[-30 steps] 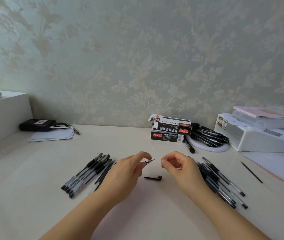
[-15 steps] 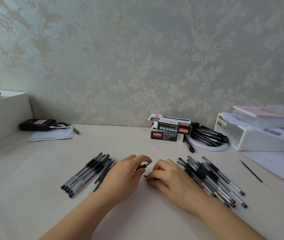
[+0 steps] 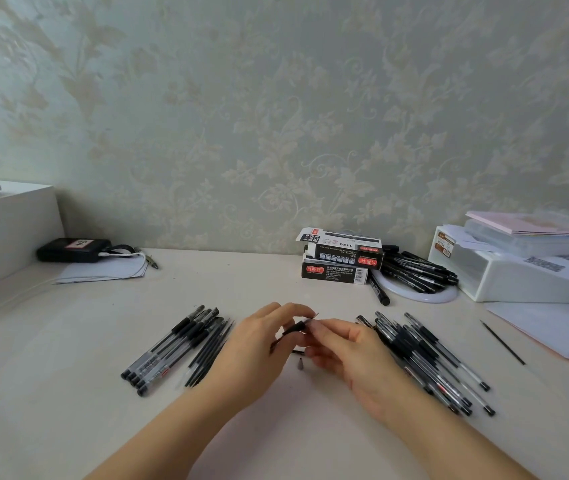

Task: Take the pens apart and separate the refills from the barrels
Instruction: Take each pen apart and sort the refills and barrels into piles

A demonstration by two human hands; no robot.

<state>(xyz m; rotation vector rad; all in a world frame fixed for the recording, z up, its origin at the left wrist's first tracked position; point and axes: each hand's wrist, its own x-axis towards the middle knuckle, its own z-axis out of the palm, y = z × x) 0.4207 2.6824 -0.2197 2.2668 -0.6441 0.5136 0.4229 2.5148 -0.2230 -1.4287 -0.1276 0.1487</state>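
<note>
**One pen half apart at the centre of the desk**

Head view: the left hand (image 3: 255, 348) gripped a pen (image 3: 295, 329) near its black grip section, fingers curled round it, with the tip pointing toward one o'clock. The right hand (image 3: 352, 355) met it from three o'clock, its fingertips (image 3: 314, 328) pinching the pen's front end just beside the left thumb. A small dark cone (image 3: 300, 364) (probably an unscrewed tip piece, though too small to be sure) lay on the desk (image 3: 68, 393) at six o'clock from the pen, and a short dark piece (image 3: 297, 351) showed just above it, mostly hidden by the hands.

At nine o'clock from the hands lay a row of barrels (image 3: 168, 348) with a bundle of thin refills (image 3: 211, 351) just beside it. At three o'clock sat the pile of whole pens (image 3: 425, 358), partly under the right wrist. Two pen boxes (image 3: 340, 259) stood at twelve o'clock.

The step in hand appeared to be working the front end loose so the refill could come out. The next move likely called for a steady left-hand hold while the right drew the refill straight along the barrel's axis, then sorted each part to its group at nine o'clock.
</note>
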